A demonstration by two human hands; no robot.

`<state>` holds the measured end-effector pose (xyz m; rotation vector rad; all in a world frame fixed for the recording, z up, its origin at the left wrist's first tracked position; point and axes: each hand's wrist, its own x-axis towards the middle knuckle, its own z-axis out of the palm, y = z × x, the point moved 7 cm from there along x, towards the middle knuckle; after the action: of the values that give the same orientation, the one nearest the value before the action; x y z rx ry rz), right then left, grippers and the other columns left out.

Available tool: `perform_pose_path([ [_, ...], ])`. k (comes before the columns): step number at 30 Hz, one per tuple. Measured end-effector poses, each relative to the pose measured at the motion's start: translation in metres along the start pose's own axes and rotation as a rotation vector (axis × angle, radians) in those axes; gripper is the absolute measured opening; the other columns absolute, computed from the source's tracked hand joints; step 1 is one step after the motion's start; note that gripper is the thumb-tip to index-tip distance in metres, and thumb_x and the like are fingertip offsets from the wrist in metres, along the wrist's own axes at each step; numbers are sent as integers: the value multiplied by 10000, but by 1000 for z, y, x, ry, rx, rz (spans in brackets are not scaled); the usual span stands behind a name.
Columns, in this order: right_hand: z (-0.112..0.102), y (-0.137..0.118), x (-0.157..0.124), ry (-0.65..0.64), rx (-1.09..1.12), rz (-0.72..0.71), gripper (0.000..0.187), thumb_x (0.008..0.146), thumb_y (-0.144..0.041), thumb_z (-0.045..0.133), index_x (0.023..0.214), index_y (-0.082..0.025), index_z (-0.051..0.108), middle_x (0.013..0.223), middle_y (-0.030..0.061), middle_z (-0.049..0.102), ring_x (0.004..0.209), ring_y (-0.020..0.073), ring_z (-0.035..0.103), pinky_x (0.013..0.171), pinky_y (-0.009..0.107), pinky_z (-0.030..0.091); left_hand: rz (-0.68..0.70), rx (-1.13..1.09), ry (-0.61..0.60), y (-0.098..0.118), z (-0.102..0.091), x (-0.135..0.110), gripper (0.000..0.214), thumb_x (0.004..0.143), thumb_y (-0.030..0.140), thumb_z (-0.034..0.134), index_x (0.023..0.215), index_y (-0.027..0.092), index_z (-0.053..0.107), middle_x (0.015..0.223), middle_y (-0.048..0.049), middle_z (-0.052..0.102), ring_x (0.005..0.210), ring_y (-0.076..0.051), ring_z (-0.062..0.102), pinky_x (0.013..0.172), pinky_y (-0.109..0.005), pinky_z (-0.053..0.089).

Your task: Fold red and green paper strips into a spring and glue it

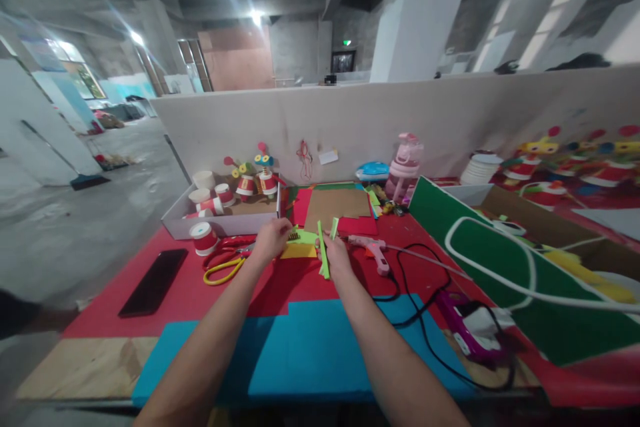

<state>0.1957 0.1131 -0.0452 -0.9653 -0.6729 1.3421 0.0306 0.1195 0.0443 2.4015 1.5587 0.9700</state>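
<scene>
My right hand (pixel 336 255) is closed around bright green paper strips (pixel 323 250), which stick up past the fingers. To its left, my left hand (pixel 273 239) is curled with the fingertips together, and whatever they may pinch is too small to make out. Just beside those fingertips is a small dark, ridged piece (pixel 293 237) above light green paper (pixel 306 237). Yellow paper (pixel 299 251) lies between the hands. A pink hot glue gun (pixel 373 248) rests right of my right hand. Yellow-handled scissors (pixel 225 272) and red-handled pliers (pixel 227 252) lie left of my left wrist.
A white box (pixel 225 223) holds paper cups and cup figures. Nearby are a red-and-white cup (pixel 203 238) and a black phone (pixel 154 282). Brown cardboard (pixel 337 203) lies behind my hands. Black cable loops around a purple power strip (pixel 473 330). A green board (pixel 480 267) stands at right.
</scene>
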Motion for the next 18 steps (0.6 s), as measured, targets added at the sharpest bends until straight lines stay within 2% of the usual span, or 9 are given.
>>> perform_pose_path([
  [3, -1, 1, -1, 8, 17, 16, 337, 586, -415, 709, 786, -186, 563, 518, -56, 543, 380, 66, 409, 349, 184, 248, 105, 89, -205, 15, 16, -15, 170, 749, 136, 513, 835, 204, 644, 883, -42, 675, 892, -187, 567, 806, -275, 419],
  [6, -2, -1, -1, 15, 16, 7, 330, 567, -402, 710, 765, -181, 565, 511, -56, 540, 382, 61, 405, 353, 180, 249, 97, 173, -329, 21, 25, -29, 373, 660, 107, 556, 1007, 225, 620, 1019, -50, 664, 989, -223, 552, 844, -309, 415],
  [9, 0, -2, -1, -3, 6, -3, 306, 573, -403, 693, 742, -180, 569, 498, -60, 531, 373, 57, 388, 352, 183, 238, 33, 279, -307, 21, 24, -33, 492, 656, 137, 588, 1135, 245, 554, 1097, -66, 642, 1064, -261, 523, 863, -360, 390],
  [11, 1, -2, -1, -13, -16, -2, 294, 584, -412, 680, 735, -183, 574, 494, -61, 527, 362, 58, 374, 347, 190, 232, -16, 323, -282, 19, 24, -33, 391, 716, 160, 564, 1098, 243, 565, 1043, -71, 654, 1050, -257, 534, 869, -370, 371],
  [14, 0, -1, -2, -1, -41, 10, 294, 588, -416, 677, 742, -183, 584, 499, -56, 537, 351, 60, 370, 341, 199, 243, -86, 303, -205, 10, 22, -29, 188, 823, 172, 469, 941, 228, 605, 925, -59, 670, 971, -221, 573, 865, -346, 363],
  [18, -2, -1, -1, 10, -41, 15, 308, 595, -418, 687, 770, -182, 593, 505, -50, 552, 347, 66, 378, 339, 202, 251, -144, 183, -68, -4, 9, -25, 195, 887, 206, 405, 941, 211, 592, 900, -50, 672, 904, -187, 600, 822, -297, 389],
])
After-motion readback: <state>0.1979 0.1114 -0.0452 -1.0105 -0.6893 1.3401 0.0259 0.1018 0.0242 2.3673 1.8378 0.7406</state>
